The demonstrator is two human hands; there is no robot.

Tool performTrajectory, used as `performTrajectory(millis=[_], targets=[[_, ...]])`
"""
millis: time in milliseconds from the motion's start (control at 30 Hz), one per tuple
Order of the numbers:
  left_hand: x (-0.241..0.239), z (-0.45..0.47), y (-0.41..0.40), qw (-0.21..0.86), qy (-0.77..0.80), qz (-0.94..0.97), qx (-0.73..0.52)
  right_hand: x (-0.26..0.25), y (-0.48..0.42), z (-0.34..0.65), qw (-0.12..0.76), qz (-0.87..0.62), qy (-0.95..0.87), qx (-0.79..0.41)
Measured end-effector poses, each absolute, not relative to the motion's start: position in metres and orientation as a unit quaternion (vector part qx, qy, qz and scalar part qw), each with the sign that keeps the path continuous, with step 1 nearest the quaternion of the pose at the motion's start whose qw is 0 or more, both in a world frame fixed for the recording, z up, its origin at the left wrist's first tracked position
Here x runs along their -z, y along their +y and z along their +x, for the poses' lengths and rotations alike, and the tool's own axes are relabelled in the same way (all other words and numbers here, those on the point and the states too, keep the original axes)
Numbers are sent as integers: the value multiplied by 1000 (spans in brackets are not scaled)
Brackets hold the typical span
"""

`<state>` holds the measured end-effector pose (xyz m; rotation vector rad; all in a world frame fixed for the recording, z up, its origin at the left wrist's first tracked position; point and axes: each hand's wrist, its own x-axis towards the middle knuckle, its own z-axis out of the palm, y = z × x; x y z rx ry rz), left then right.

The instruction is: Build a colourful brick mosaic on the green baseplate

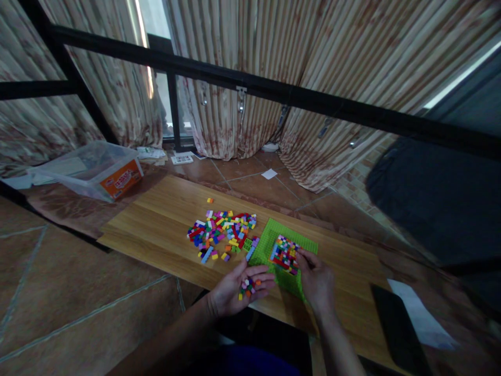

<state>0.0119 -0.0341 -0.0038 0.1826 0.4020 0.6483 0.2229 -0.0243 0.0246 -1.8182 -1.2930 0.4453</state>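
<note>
Green baseplate (287, 282): where is it?

On the wooden table (148, 224), right in front of me, set at an angle. Multicoloured brick block (285, 254) sits on it, studs up, bare green around the block.

Right hand (319, 282)?

At the block's right edge. Thumb and fingers bent in close together. Can't tell if I've got a brick between them, my own hand hides it.

Left hand (231, 292)?

Palm up, fingers loosely spread, not clenched. Small handful of mixed bricks (247, 286) resting on my palm and fingers. It's just off the near left corner of the baseplate.

Remaining stock?

Loose pile (223, 230) on the table, left of the baseplate, all colours, nearest pieces close to its left edge. One orange-yellow piece (210, 200) apart, beyond the pile.

Surroundings?

Clear plastic bin (84, 175), orange label (122, 179), past the table's left end. Dark flat object (397, 326) by the right end, white sheet (420, 313) beside it. Striped curtains (242, 42) behind a black rail (235, 78).
</note>
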Motion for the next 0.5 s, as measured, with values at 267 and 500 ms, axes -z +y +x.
performTrajectory(millis=[267,500], targets=[[2,11,-34,927,195,88,-309,-32,-5,220,316,-733,-594,-103],[1,11,-34,927,188,87,-313,-28,1,218,273,-740,-612,-58]])
